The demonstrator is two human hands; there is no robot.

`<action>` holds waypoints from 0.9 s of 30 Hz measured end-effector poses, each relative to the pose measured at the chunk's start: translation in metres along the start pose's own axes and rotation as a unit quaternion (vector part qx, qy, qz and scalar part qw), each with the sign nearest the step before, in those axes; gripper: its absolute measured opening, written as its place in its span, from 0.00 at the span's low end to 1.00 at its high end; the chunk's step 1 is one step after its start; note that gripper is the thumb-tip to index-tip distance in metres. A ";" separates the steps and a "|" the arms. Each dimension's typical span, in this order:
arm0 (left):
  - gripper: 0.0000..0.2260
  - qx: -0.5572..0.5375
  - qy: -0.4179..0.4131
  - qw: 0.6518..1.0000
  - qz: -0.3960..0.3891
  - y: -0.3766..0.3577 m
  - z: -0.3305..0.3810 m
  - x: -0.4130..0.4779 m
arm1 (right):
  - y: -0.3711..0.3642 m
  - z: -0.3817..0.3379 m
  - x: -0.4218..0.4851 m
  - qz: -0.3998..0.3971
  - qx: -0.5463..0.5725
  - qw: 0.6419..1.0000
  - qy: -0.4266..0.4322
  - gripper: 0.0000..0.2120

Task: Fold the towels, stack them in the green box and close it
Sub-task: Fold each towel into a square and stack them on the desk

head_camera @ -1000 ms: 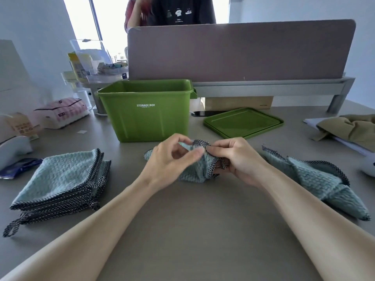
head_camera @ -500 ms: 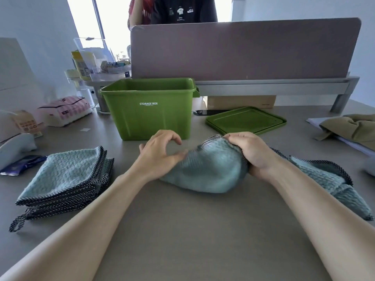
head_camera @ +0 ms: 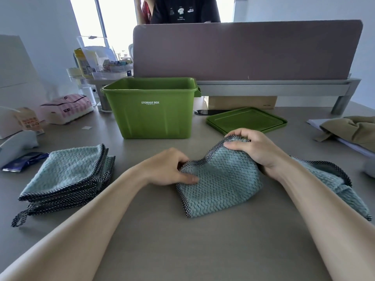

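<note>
Spread flatter than the tight bunch of a second ago, the towel [head_camera: 219, 185] lies near-centre on the table [head_camera: 182, 250]. Beyond it the green box [head_camera: 154, 116] stands open, its lid [head_camera: 246, 120] flat to the right. A folded stack [head_camera: 67, 175] sits left and a loose towel [head_camera: 324, 179] right. The left hand [head_camera: 168, 169] pinches the left hem; the right hand [head_camera: 253, 147] grips the far corner. This looks like mid-fold, and the next move likely needs the edges matched squarely.

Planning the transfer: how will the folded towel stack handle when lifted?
Probably floppy: the folded towel stack is soft cloth, so its edges would sag. Likely light. Layers sit offset, so they may slide apart.
</note>
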State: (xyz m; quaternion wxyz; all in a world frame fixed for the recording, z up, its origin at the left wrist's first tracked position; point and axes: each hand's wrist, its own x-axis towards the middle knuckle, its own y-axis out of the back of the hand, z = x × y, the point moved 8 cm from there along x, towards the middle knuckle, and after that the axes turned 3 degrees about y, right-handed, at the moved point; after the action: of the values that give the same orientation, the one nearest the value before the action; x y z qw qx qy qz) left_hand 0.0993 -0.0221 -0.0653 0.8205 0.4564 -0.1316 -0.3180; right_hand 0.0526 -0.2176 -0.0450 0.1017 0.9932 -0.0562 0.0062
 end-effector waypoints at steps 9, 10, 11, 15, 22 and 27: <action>0.12 -0.238 0.084 0.967 0.031 0.038 -0.026 -0.015 | 0.023 0.013 0.005 0.013 -0.089 0.995 -0.031 0.21; 0.12 -0.135 0.102 0.985 0.023 0.036 -0.033 -0.014 | 0.028 0.017 0.007 0.038 -0.164 0.985 -0.029 0.21; 0.12 -0.048 0.117 0.992 0.027 0.036 -0.041 -0.013 | 0.031 0.020 0.009 0.058 -0.229 0.971 -0.028 0.20; 0.21 0.029 0.119 0.983 0.138 0.051 -0.048 -0.010 | 0.037 0.008 0.010 0.102 -0.355 0.929 0.032 0.19; 0.16 0.093 0.111 0.982 0.122 0.043 -0.050 -0.006 | -0.002 0.014 0.014 -0.021 -0.432 0.898 0.075 0.20; 0.15 0.091 0.097 0.980 0.146 0.047 -0.046 -0.006 | -0.001 0.012 0.015 -0.017 -0.446 0.891 0.078 0.13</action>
State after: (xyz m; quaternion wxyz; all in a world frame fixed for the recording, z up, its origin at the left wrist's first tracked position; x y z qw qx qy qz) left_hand 0.1363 0.0301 -0.0511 0.8222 0.5336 -0.1448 -0.1354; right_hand 0.0677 -0.2203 -0.0569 0.5385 0.8403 -0.0279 0.0560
